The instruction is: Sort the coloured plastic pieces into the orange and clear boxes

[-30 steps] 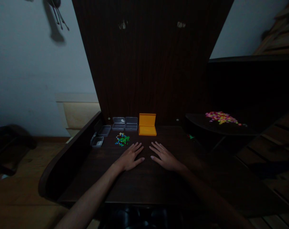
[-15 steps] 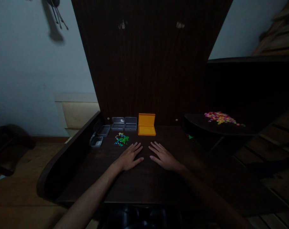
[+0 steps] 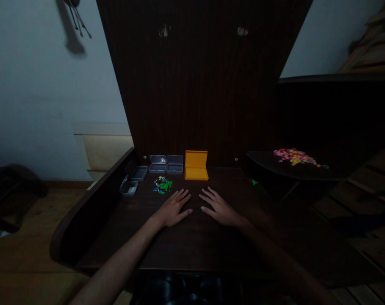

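My left hand (image 3: 173, 209) lies flat on the dark wooden desk (image 3: 186, 248), fingers apart and holding nothing. Opposite it, my right hand (image 3: 220, 208) rests palm down, fingers spread and also bare of any object. Just beyond the left hand is a loose pile of small green, blue and white pieces (image 3: 163, 185), too small to name. Behind both hands, an orange box (image 3: 196, 173) stands with its lid raised. Several clear plastic boxes, among them one lidded box (image 3: 174, 168) and one at the left (image 3: 129, 188), sit open near the pile.
A raised curved shelf (image 3: 265, 163) on the right carries a heap of pink, yellow and red pieces (image 3: 296, 156). Beneath its edge lies a small green and red item (image 3: 253, 182). A side board (image 3: 90, 207) bounds the desk on the left, and a tall panel (image 3: 198, 93) rises behind.
The fingers of my right hand have spread slightly wider. My left hand stays in place, and the whole view has shifted a little.
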The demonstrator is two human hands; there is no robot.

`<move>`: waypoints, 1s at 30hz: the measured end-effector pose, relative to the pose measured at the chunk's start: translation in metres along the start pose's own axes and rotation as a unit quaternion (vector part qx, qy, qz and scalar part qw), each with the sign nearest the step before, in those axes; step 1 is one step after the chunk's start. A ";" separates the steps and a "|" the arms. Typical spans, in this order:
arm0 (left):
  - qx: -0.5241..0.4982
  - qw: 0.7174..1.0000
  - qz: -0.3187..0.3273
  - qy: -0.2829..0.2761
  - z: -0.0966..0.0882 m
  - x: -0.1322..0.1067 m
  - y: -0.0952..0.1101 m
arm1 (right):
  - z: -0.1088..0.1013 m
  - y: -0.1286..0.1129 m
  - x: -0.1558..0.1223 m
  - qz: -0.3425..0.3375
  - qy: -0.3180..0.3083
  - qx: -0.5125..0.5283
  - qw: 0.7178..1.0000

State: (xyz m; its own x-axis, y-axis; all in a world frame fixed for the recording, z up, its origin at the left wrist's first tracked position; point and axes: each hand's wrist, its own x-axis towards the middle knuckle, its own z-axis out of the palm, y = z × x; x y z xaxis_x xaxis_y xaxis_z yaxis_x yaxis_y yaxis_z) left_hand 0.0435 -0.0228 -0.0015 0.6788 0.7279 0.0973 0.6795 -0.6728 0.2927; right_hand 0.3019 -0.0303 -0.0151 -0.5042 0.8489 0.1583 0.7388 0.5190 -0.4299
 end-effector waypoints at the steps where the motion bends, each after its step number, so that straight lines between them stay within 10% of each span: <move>1: 0.003 1.000 0.001 0.003 0.000 0.000 0.000 | -0.001 0.001 0.000 0.000 0.007 0.011 1.000; 17: 0.091 0.983 -0.062 0.146 -0.023 0.047 0.000 | -0.052 0.043 0.083 0.080 0.282 0.038 0.955; 30: 0.135 0.977 -0.135 0.094 -0.013 0.084 -0.021 | -0.044 0.059 0.150 0.246 0.247 -0.011 0.937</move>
State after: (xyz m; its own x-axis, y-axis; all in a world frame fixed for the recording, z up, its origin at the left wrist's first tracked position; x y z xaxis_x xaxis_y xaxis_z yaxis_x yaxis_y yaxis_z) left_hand 0.0824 0.0539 0.0134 0.4190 0.8780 0.2315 0.8924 -0.4452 0.0732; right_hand 0.2899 0.1324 0.0224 0.1639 0.9258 0.3406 0.8396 0.0504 -0.5409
